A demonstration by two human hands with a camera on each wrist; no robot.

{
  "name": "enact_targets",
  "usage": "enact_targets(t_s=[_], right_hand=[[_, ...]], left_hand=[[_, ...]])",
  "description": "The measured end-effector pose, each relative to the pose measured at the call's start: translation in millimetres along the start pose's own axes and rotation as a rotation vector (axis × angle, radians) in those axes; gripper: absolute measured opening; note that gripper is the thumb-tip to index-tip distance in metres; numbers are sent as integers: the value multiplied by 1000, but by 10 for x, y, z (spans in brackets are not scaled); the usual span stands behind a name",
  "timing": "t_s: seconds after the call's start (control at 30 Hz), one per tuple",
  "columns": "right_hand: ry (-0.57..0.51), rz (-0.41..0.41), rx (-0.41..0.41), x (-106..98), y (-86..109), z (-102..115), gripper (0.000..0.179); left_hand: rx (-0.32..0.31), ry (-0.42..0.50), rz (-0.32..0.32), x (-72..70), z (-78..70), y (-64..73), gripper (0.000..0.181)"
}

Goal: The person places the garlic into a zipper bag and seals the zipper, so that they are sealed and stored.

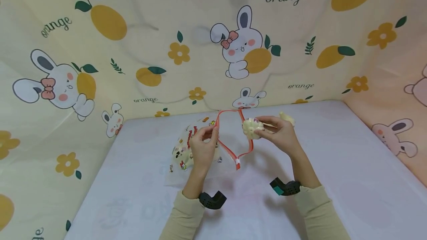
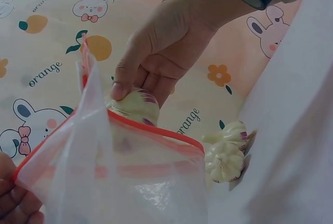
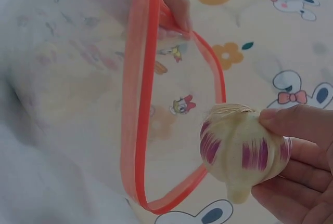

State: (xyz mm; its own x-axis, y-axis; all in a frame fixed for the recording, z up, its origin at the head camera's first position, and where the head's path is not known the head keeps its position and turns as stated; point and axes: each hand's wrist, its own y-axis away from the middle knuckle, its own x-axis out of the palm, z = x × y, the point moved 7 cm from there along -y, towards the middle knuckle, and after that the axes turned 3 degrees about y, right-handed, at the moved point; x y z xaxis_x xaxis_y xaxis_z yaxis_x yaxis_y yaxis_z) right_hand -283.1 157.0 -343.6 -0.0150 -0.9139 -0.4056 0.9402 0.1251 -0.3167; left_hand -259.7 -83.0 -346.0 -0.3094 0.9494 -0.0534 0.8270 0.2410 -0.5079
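My right hand point(image 1: 282, 136) pinches a garlic bulb point(image 1: 252, 128) between thumb and fingers. Purple streaks and a pale root tuft show on this bulb in the right wrist view. It is at the gaping mouth of a see-through zip bag point(image 1: 181, 150) with cartoon prints. My left hand point(image 1: 204, 150) grips the bag's red zip rim at the left, keeping the mouth spread. A white slider point(image 1: 237, 161) sits at the rim's near corner. Pale, rounded contents bulge inside the bag, blurred by the plastic.
Two more garlic bulbs point(image 2: 226, 161) lie together on the white table point(image 1: 337, 151) beyond my right hand, mostly hidden by it in the head view. A patterned cloth wall point(image 1: 197, 6) rises behind the table and along both sides.
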Motion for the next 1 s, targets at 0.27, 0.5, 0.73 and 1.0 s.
enact_targets(t_s=[0.27,0.5,0.73,1.0], right_hand=[[-47,25,-43,71,28,45,41],[-15,52,-49,142,39,78,41],[-7,71,-60,230,46,88,42],[-6,94,-47,306,42,107,42]], left_hand=[[18,8,-6,9,-9,4,17],[15,5,-3,11,-23,12,17],[18,-4,6,20,-34,20,16],[28,-10,9,32,-24,23,15]])
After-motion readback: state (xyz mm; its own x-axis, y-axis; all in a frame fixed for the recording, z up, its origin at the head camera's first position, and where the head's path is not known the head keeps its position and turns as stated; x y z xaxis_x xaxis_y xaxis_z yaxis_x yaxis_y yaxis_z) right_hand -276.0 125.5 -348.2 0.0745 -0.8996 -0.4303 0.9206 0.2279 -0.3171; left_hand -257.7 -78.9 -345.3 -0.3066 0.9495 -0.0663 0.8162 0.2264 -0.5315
